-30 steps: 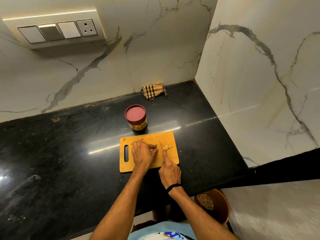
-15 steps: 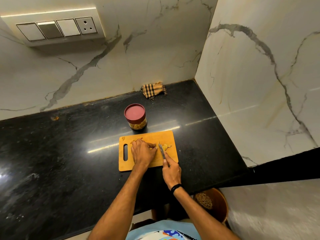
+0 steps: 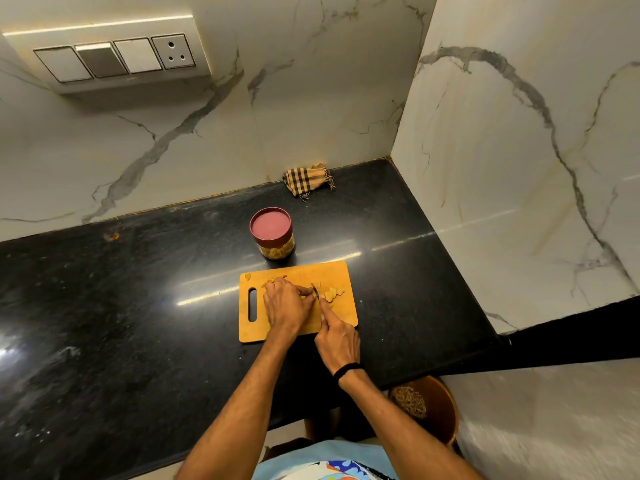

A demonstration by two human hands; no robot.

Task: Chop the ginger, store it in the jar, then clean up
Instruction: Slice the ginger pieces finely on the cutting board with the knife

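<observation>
An orange cutting board (image 3: 339, 271) lies on the black counter. My left hand (image 3: 285, 306) presses down on a piece of ginger (image 3: 273, 280) on the board, fingers curled over it. My right hand (image 3: 337, 337) grips a small knife (image 3: 316, 292), forefinger along its back, the blade right beside my left fingertips. Cut ginger slices (image 3: 332, 294) lie just right of the blade. A jar (image 3: 272, 237) with a dark red lid on it stands behind the board, yellowish contents showing through its wall.
A checked cloth (image 3: 308, 180) lies crumpled in the back corner by the marble wall. A brown bin (image 3: 429, 407) stands on the floor below the counter's front edge. A switch panel (image 3: 114, 58) hangs on the wall at upper left.
The knife has gone up and come back down by my left fingertips. My left hand stays on the ginger, and the slices still lie right of the blade.
</observation>
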